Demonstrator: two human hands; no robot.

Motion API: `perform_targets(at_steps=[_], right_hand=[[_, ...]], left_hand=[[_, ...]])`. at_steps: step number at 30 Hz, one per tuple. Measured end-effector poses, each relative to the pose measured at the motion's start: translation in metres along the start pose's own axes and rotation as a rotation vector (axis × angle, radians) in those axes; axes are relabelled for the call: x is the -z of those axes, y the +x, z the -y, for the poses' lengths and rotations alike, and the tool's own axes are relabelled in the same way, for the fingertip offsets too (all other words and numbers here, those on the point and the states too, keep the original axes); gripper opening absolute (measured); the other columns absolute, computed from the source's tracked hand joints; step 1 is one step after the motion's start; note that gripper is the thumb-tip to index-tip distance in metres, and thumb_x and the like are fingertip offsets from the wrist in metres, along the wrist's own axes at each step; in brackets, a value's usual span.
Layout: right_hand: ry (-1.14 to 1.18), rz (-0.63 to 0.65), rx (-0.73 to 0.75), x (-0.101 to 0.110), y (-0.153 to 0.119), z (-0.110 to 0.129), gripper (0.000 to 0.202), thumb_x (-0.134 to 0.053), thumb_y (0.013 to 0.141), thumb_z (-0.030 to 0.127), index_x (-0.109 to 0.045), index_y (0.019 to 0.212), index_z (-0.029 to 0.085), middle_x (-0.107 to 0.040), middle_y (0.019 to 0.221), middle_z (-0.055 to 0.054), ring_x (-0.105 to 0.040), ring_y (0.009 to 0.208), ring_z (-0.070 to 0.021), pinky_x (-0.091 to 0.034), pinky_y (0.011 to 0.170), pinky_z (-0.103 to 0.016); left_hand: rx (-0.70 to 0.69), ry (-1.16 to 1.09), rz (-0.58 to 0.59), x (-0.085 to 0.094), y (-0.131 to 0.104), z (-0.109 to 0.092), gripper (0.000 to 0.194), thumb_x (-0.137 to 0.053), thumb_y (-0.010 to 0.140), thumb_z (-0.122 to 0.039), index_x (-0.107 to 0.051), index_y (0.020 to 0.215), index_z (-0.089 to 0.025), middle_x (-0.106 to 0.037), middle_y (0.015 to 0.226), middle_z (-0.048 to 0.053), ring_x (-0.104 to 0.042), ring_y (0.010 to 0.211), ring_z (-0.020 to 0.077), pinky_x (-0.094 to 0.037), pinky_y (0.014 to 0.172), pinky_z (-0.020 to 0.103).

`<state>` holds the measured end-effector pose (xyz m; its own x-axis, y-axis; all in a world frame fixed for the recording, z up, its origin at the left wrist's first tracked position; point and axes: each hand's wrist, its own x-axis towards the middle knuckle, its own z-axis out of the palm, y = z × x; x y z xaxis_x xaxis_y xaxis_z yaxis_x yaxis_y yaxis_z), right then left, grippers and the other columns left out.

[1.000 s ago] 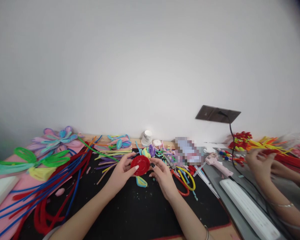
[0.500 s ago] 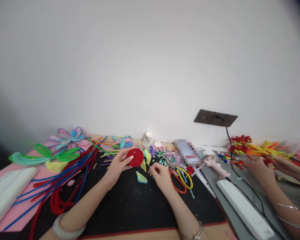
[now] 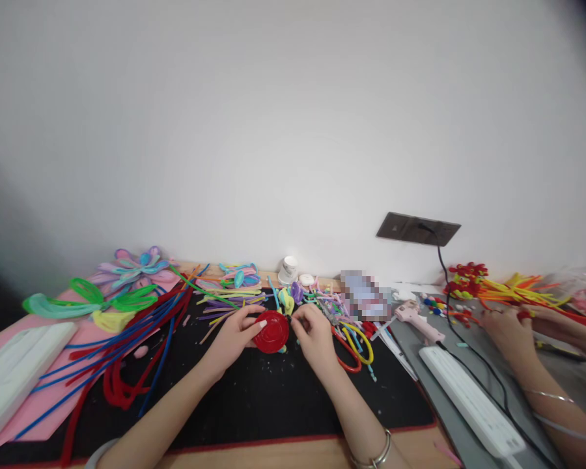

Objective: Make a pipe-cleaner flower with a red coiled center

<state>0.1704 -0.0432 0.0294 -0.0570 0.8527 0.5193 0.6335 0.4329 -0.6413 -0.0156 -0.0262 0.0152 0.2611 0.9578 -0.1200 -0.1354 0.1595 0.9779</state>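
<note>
My left hand (image 3: 232, 340) is closed on a shiny red round disc (image 3: 271, 331), thumb on its face and fingers behind it. Just right of the disc's edge, my right hand (image 3: 314, 337) is pinched; something small and dark seems to be at its fingertips, too small to name. Yellow and purple fuzzy-stem pieces (image 3: 287, 301) lie beyond the two hands. A bit of a blue-and-yellow piece peeks out below the disc, mostly covered by it.
Fuzzy stems (image 3: 97, 352) and a flower (image 3: 137, 268) lie left, near a white box-like object (image 3: 24, 378). Scissors with red and yellow handles (image 3: 364, 345), a pink glue gun (image 3: 414, 319) and a power strip (image 3: 469, 400) lie right. Another person's hands (image 3: 510, 332) work far right.
The red disc in my left hand has come down and right, closer to my right hand, and now covers most of the blue-and-yellow piece. My right hand has risen slightly, still pinched.
</note>
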Motion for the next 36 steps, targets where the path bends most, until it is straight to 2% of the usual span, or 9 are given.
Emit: perform_targets(at_steps=[5,7,10,16,20,24,29,33,36], right_hand=[[-0.301,-0.053,-0.194,0.039,-0.013,-0.034,0.022,-0.047,0.083,0.026,-0.048,0.062,0.020,-0.053,0.063,-0.001,-0.050,0.061,-0.0161,-0.037,0.060,-0.026],[-0.425,0.014,-0.320,0.059,-0.024,-0.048,0.006,-0.051,0.079,0.023,-0.055,0.079,0.018,-0.061,0.079,-0.005,-0.057,0.074,-0.0192,-0.040,0.067,-0.027],[-0.557,0.123,-0.427,0.077,-0.038,-0.062,0.022,-0.056,0.070,0.018,-0.054,0.092,0.014,-0.063,0.088,-0.011,-0.060,0.082,-0.0239,-0.041,0.069,-0.029],[-0.711,0.371,-0.578,0.083,-0.031,-0.058,0.018,-0.056,0.067,0.019,-0.056,0.084,0.013,-0.062,0.075,-0.010,-0.059,0.068,-0.0220,-0.033,0.055,-0.026],[-0.519,0.420,-0.589,0.101,-0.015,-0.050,0.009,-0.056,0.063,0.020,-0.049,0.059,0.018,-0.050,0.054,0.001,-0.049,0.054,-0.0143,-0.025,0.048,-0.024],[-0.274,0.455,-0.607,0.123,-0.010,-0.042,0.012,-0.052,0.065,0.021,-0.044,0.057,0.019,-0.042,0.049,0.006,-0.038,0.046,-0.0083,-0.023,0.044,-0.021],[0.118,0.274,-0.689,0.125,-0.009,-0.042,0.009,-0.051,0.066,0.019,-0.044,0.062,0.020,-0.042,0.048,0.007,-0.038,0.041,-0.0082,-0.028,0.040,-0.020],[0.279,0.156,-0.576,0.116,-0.004,-0.050,0.021,-0.055,0.073,0.025,-0.041,0.059,0.020,-0.043,0.045,0.006,-0.040,0.040,-0.0084,-0.030,0.041,-0.021],[0.365,0.101,-0.560,0.112,0.002,-0.052,0.015,-0.063,0.069,0.025,-0.049,0.074,0.020,-0.047,0.050,0.007,-0.041,0.042,-0.0081,-0.031,0.042,-0.020]], left_hand=[[0.087,-0.156,-0.018,0.007,-0.001,0.000,0.048,-0.071,0.072,-0.032,-0.053,0.115,-0.020,-0.071,0.106,0.010,-0.068,0.092,0.0226,-0.055,0.074,0.032],[0.126,-0.215,-0.022,0.010,-0.001,0.000,0.047,-0.072,0.072,-0.029,-0.055,0.115,-0.021,-0.069,0.110,0.010,-0.067,0.094,0.0208,-0.054,0.076,0.029],[0.150,-0.273,0.013,0.010,0.001,-0.002,0.044,-0.073,0.071,-0.025,-0.059,0.113,-0.020,-0.067,0.117,0.010,-0.065,0.099,0.0198,-0.052,0.079,0.026],[0.118,-0.361,0.027,0.004,0.004,-0.003,0.042,-0.073,0.071,-0.019,-0.060,0.111,-0.022,-0.067,0.114,0.008,-0.065,0.100,0.0194,-0.052,0.084,0.027],[0.098,-0.363,0.032,0.003,0.006,-0.003,0.041,-0.073,0.071,-0.017,-0.060,0.110,-0.021,-0.069,0.108,0.008,-0.066,0.097,0.0194,-0.053,0.084,0.029],[0.094,-0.371,0.036,0.004,0.009,-0.006,0.037,-0.073,0.072,-0.019,-0.061,0.106,-0.022,-0.070,0.108,0.006,-0.065,0.099,0.0209,-0.053,0.085,0.031],[0.089,-0.341,0.018,0.004,0.019,-0.008,0.034,-0.073,0.071,-0.021,-0.061,0.103,-0.020,-0.069,0.108,0.008,-0.065,0.101,0.0234,-0.053,0.087,0.033],[0.079,-0.340,0.018,0.003,0.028,-0.010,0.040,-0.075,0.068,-0.018,-0.057,0.105,-0.018,-0.070,0.106,0.009,-0.066,0.099,0.0231,-0.053,0.088,0.035],[0.064,-0.315,0.024,0.002,0.032,-0.013,0.051,-0.076,0.066,-0.017,-0.053,0.111,-0.019,-0.070,0.104,0.008,-0.066,0.097,0.0224,-0.053,0.087,0.035]])
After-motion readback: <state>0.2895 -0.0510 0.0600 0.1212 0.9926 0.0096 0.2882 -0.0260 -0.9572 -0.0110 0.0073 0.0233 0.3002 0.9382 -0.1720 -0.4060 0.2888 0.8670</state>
